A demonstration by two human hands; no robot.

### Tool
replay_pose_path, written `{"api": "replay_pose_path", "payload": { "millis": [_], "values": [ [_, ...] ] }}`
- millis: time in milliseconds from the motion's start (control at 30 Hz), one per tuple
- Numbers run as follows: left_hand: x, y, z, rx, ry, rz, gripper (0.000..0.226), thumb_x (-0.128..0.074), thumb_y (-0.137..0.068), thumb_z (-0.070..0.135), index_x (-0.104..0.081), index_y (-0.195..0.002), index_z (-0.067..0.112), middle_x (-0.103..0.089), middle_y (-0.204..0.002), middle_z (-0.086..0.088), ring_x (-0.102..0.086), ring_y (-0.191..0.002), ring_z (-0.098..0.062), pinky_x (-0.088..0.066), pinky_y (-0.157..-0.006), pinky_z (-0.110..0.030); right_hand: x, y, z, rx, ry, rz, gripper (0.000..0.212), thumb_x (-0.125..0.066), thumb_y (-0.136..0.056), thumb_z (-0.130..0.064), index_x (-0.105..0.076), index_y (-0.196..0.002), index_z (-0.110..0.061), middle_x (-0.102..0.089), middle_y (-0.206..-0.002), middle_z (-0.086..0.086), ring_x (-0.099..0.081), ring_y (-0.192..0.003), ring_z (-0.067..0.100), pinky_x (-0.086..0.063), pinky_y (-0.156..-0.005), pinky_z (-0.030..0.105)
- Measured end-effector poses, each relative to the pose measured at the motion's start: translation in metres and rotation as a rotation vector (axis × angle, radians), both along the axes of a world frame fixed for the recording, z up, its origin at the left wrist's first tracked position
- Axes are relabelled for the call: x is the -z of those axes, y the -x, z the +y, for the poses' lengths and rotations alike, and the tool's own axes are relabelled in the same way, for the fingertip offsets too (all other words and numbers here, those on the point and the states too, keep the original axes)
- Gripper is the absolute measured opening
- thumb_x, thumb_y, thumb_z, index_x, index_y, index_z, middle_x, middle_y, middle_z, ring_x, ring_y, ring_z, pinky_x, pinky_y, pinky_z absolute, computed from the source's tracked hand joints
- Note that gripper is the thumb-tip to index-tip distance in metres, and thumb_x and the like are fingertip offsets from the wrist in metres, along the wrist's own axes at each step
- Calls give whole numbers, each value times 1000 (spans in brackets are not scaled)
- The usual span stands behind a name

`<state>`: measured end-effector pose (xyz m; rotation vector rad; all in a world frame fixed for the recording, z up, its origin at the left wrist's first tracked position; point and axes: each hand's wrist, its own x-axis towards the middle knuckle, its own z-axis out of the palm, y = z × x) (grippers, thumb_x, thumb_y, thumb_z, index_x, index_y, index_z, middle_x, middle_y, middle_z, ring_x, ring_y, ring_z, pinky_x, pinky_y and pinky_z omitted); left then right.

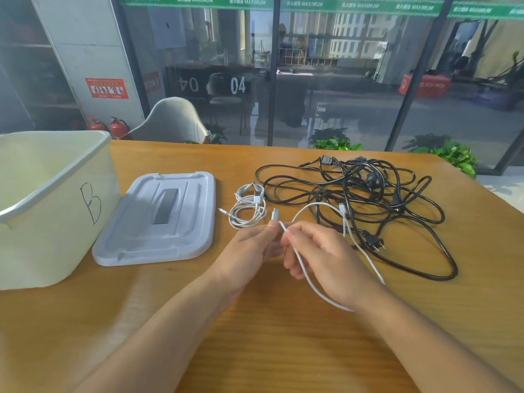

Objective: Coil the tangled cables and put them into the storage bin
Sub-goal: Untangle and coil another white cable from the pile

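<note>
Here we pinch the white USB cable [312, 207] between left hand [252, 248] and right hand [320, 251]; at centre-right, its loop overlying the black power cords [368, 199] could snag.

There is one view only, from a wide-angle camera worn on the person's head. It looks forward and down across the wooden counter [283, 350], whose near part fills the lower half of the picture and whose far edge runs across the middle. Both forearms enter from the bottom edge and meet near the centre, so the left hand [249, 251] and right hand [320, 251] sit close below the lens. The storage bin [54, 211] is cut off by the left edge. Above the far edge the view reaches a glass wall [340, 80] and the room behind it. Straight lines bow toward the edges, as a wide lens makes them. With no second view, nothing is shared.
</note>
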<state>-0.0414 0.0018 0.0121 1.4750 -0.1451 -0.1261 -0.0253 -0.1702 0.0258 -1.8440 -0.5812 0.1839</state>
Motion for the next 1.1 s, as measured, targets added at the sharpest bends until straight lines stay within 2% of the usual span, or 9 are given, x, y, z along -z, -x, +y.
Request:
{"api": "replay_pose_path", "payload": {
  "millis": [133, 233, 367, 500, 633, 733, 867, 967, 1100],
  "values": [
    [3, 1, 1, -33, -5, 62, 46, -37, -112, 43, -74, -126, 19, -79, -104, -10, -71, -116, -21, -38, -118, -49, 8, 1, 6, -25, 61, 17, 20, -51, -110, -30, -68, -101, -23, -62, -63, -1, -56, -48, 17, -51, -51, 29],
    [0, 1, -1, -23, 31, 77, 45, -37, -113, 39, -73, -126, 14, -78, -107, -16, -73, -108, -24, -45, -114, -45, 12, 0, 7, 17, 31, 18, 27, -53, -109, -31, -68, -92, -17, -52, -57, -6, -42, -46, 10, -36, -43, 19],
    [-2, 3, -6, 6, 56, 51, 48, -34, -114, 36, -70, -129, 8, -74, -91, -23, -74, -89, -20, -53, -96, -31, 12, 2, 8, 66, 70, -29, 40, -53, -108, -37, -64, -79, -13, -53, -55, -5, -41, -47, 9, -31, -46, 18],
    [-4, 4, -6, -4, 97, -30, 49, -36, -113, 32, -74, -121, 2, -64, -108, -43, -62, -77, -31, -55, -76, -31, 5, 8, 12, 88, 178, -225, 45, -49, -109, -37, -57, -66, -33, -57, -56, -10, -46, -46, 4, -34, -49, 16],
    [-9, 4, -4, -83, 256, 2, 47, -38, -112, 33, -78, -105, 9, -75, -115, -23, -73, -101, -35, -51, -65, -30, 3, 12, 14, -33, 220, -158, 40, -43, -112, -33, -62, -78, -24, -61, -63, -3, -51, -47, 5, -37, -53, 19],
    [-13, 1, 2, -98, 443, 53, 45, -41, -110, 32, -76, -97, 9, -74, -120, -22, -72, -114, -34, -59, -80, -32, 8, 13, 13, -236, 312, -75, 35, -40, -113, -29, -65, -92, -17, -56, -60, -9, -48, -51, 3, -36, -56, 14],
    [-21, 5, 7, 3, 450, 90, 44, -45, -108, 34, -79, -88, 14, -78, -103, -16, -78, -85, -24, -60, -67, -27, 7, 6, 7, -301, 425, -177, 30, -42, -112, -34, -63, -90, -28, -54, -66, -5, -47, -60, 8, -39, -61, 21],
    [-27, 10, 8, 124, 400, 86, 42, -46, -106, 35, -77, -85, 16, -72, -74, -5, -64, -51, -15, -54, -53, -27, 4, -2, -4, -269, 547, -268, 39, -42, -108, -50, -67, -88, -27, -58, -67, -3, -54, -62, 11, -41, -63, 26],
    [-30, 16, 7, 274, 291, 60, 42, -46, -107, 33, -73, -85, 10, -65, -58, -4, -46, -34, -10, -48, -47, -19, -2, -14, -19, -208, 661, -300, 48, -45, -100, -66, -66, -77, -29, -56, -59, -13, -52, -55, 6, -33, -56, 20]
  ]
}}
